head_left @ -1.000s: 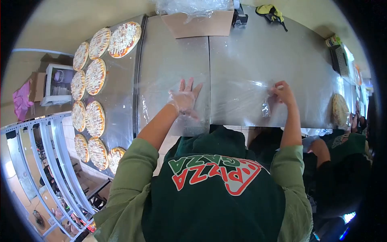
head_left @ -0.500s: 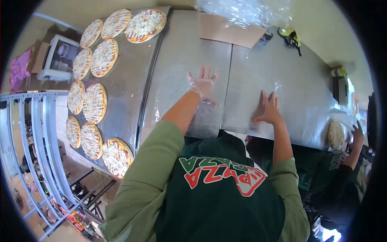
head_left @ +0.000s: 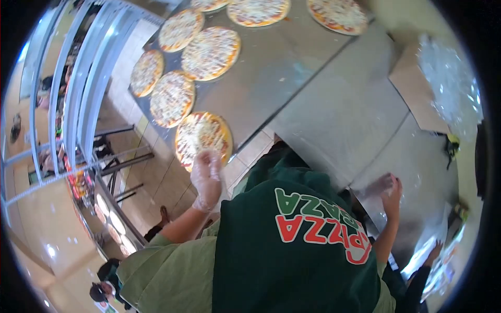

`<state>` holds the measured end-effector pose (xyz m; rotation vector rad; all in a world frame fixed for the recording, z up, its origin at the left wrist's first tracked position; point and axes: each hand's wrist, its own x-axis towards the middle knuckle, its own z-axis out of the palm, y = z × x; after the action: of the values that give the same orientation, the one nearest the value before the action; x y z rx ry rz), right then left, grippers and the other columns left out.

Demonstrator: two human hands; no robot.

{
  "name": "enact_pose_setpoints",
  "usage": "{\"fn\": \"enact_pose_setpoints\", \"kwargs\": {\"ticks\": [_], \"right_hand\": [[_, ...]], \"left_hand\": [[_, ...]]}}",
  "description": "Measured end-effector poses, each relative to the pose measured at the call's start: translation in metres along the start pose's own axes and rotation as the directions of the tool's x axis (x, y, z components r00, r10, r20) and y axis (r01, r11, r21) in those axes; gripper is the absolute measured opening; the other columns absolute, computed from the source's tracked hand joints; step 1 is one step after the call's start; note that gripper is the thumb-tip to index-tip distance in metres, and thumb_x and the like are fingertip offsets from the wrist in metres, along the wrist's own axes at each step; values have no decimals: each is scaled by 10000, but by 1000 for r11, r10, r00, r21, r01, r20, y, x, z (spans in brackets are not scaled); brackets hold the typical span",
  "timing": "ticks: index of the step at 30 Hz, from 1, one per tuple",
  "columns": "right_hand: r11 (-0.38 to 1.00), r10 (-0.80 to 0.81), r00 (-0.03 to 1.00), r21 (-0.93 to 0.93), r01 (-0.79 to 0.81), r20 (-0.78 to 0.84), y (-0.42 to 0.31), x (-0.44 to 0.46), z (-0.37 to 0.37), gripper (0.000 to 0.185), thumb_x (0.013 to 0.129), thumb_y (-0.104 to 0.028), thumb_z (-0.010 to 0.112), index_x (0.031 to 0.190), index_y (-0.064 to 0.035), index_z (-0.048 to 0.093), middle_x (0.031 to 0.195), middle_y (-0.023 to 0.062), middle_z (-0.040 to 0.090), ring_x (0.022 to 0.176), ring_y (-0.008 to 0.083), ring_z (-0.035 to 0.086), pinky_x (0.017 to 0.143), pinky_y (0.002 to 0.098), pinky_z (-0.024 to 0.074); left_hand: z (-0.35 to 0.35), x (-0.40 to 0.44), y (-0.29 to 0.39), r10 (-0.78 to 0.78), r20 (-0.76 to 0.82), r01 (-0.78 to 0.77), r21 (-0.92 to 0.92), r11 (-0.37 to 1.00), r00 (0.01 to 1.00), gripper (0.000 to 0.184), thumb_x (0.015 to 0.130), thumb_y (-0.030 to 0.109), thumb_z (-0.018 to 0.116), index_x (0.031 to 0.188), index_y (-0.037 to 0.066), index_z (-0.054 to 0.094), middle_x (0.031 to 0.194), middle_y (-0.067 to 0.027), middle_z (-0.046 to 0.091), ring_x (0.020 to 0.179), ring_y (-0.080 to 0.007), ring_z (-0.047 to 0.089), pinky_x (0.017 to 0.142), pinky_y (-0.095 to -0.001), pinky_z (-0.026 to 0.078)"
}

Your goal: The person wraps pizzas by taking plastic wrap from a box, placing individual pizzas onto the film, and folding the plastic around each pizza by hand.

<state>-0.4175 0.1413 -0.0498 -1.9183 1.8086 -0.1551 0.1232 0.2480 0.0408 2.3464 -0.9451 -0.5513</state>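
Observation:
My left hand point(head_left: 207, 180), in a clear plastic glove, is at the near rim of a cheese-topped pizza point(head_left: 203, 133). Its fingers are curled together and overlap the rim; whether they grip the crust or something small, I cannot make out. That pizza lies at the near corner of the metal table point(head_left: 261, 88). To the right, my right hand point(head_left: 391, 193) is over the near edge of a second metal tabletop point(head_left: 334, 125). Those fingers are curled in, and anything inside them is hidden.
Several more pizzas point(head_left: 211, 53) lie along the table's left and far sides. A cardboard box point(head_left: 417, 91) with clear plastic point(head_left: 451, 78) sits at the right. A metal rack point(head_left: 83, 88) stands left. Another person's hand point(head_left: 433, 253) is at lower right; another person point(head_left: 107, 287) is at lower left.
The view has turned toward the pizzas. My left hand has left the bare tabletop, reached the near-corner pizza and curled its spread fingers. My right hand has also curled its fingers.

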Motion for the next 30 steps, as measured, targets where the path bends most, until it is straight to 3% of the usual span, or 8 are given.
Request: {"fn": "enact_pose_setpoints", "kwargs": {"ticks": [3,6,10,12,15,17,21,30], "right_hand": [[999,24,1000,32,-25,13,9,5,-2,660,634,-4,570,1275,-72,427,1242,135,452,1188,298,387,995,368,325],[999,7,1000,41,-7,3,16,7,3,639,636,15,568,1257,-72,443,1217,118,468,1132,267,428,961,349,359],[998,19,1000,66,-19,4,22,8,5,607,650,14,574,1239,-72,459,1205,104,476,1061,237,468,919,331,390],[995,41,999,86,-41,0,26,10,6,589,657,9,577,1230,-71,467,1200,102,481,1042,230,477,909,328,398],[994,60,998,91,-57,-30,33,8,7,561,661,2,580,1210,-69,486,1194,104,487,1042,232,480,909,333,402],[995,63,997,82,-59,-53,34,8,6,545,664,-3,582,1199,-69,497,1188,108,491,1059,244,480,917,341,402],[999,-2,990,45,9,-138,37,2,7,509,677,-42,603,1177,-87,521,1184,133,486,1087,273,478,955,371,378],[979,186,948,125,-158,-259,-4,-14,-5,455,722,-100,604,1169,-115,523,1170,170,459,1082,357,463,924,409,402]], "left_hand": [[-8,3,-32,-688,-67,505,-629,592,723,418,891,391,505,1146,63,468,1059,-96,571,971,-195,539,779,-378,443],[-13,18,-67,-837,179,608,-765,211,516,616,898,549,364,1284,68,357,1211,-110,482,1036,-240,527,835,-418,455],[-24,20,-72,-843,313,528,-848,-41,437,701,888,604,296,1341,69,296,1282,-124,433,1160,-249,445,980,-442,339],[-26,16,-127,-655,493,441,-859,-261,573,655,906,562,300,1321,57,336,1264,-118,455,1131,-254,463,979,-428,344],[-26,20,-98,-245,365,388,-920,53,898,576,932,473,304,1319,49,347,1286,-125,445,1149,-277,456,999,-441,339],[-18,36,-80,-160,376,346,-920,-185,913,497,940,387,320,1312,61,367,1334,-127,412,1193,-306,431,1018,-494,324],[9,64,-77,89,355,365,-878,-310,931,491,940,406,324,1301,81,394,1330,-117,423,1173,-301,450,1013,-492,337],[104,97,44,355,600,663,-744,-80,717,496,939,419,324,1297,85,402,1325,-118,430,1175,-300,448,1010,-495,338]]}}
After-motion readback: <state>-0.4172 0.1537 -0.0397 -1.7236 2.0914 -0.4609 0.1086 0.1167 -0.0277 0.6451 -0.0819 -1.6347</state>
